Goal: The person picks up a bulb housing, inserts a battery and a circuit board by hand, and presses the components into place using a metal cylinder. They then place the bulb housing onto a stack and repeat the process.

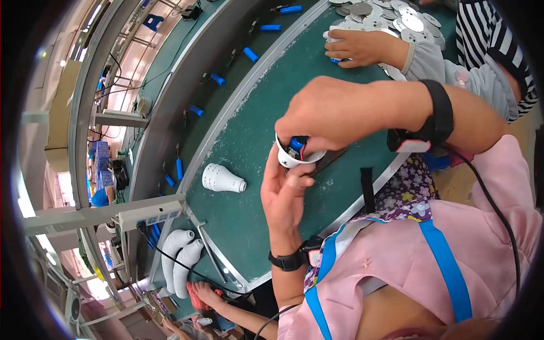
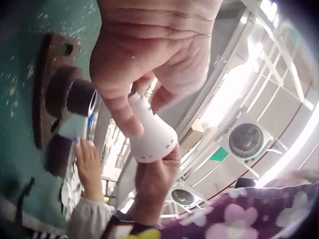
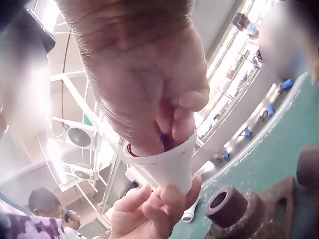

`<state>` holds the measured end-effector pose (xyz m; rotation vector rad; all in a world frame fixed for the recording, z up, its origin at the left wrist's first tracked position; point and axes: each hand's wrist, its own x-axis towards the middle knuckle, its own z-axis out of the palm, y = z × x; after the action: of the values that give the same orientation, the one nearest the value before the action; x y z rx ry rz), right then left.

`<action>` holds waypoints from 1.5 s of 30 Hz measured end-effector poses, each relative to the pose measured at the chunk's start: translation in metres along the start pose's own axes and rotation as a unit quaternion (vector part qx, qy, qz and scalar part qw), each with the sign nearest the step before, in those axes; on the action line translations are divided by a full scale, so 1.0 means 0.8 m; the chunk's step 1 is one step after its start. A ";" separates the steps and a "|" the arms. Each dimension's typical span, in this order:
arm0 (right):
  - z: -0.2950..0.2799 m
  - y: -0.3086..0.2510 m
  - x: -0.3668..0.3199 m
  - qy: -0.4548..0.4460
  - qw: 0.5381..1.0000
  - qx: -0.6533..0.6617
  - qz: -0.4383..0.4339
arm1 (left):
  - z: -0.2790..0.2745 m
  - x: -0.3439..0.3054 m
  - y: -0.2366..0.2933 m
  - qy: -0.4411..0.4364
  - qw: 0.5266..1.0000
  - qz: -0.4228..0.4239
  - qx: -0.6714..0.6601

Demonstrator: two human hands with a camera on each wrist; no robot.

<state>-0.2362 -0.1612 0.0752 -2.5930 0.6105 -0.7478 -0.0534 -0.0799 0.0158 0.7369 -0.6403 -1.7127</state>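
Note:
A white bulb housing (image 1: 292, 158) is held above the green bench mat (image 1: 249, 130). My left hand (image 1: 286, 190) grips it from below by its narrow neck; the left wrist view shows thumb and fingers of that hand (image 2: 144, 74) curled round the housing (image 2: 152, 134). My right hand (image 1: 309, 133) comes from above, its fingertips pinching a blue part (image 1: 297, 144) with a red wire inside the wide mouth. In the right wrist view my right hand (image 3: 149, 89) has its fingers tucked into the housing (image 3: 169, 164).
A dark metal fixture (image 1: 331, 158) lies on the mat under my hands. Another white housing (image 1: 222, 179) lies to the left, and two more (image 1: 181, 255) sit past the mat's edge. Another person's hand (image 1: 362, 48) works among metal discs (image 1: 396, 20). Blue-handled pieces (image 1: 251, 54) line the conveyor.

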 end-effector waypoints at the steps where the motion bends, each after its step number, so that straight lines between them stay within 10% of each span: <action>1: -0.006 -0.001 0.007 -0.042 0.998 -0.036 0.010 | -0.005 0.004 0.002 -0.019 0.987 0.009 0.162; 6: 0.012 0.002 0.030 -0.142 0.970 -0.194 -0.041 | -0.019 0.026 -0.014 0.043 0.909 0.055 0.410; 24: 0.011 -0.020 0.061 -0.313 0.927 -0.206 0.008 | -0.056 0.024 -0.049 0.022 0.930 0.071 0.361; 31: 0.015 -0.017 0.052 -0.203 0.952 -0.227 -0.043 | -0.039 0.016 -0.025 -0.022 0.966 0.018 0.257; 33: 0.014 -0.018 0.054 -0.202 0.953 -0.218 -0.053 | -0.013 0.011 -0.006 -0.027 0.999 -0.022 0.016; 45: 0.013 -0.009 0.051 -0.192 0.955 -0.213 -0.077 | 0.013 0.024 0.008 0.075 0.991 -0.061 0.090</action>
<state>-0.1967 -0.1731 0.0868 -3.0938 0.4938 -0.1419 -0.0605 -0.0994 0.0246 1.0403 -0.6624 -1.7052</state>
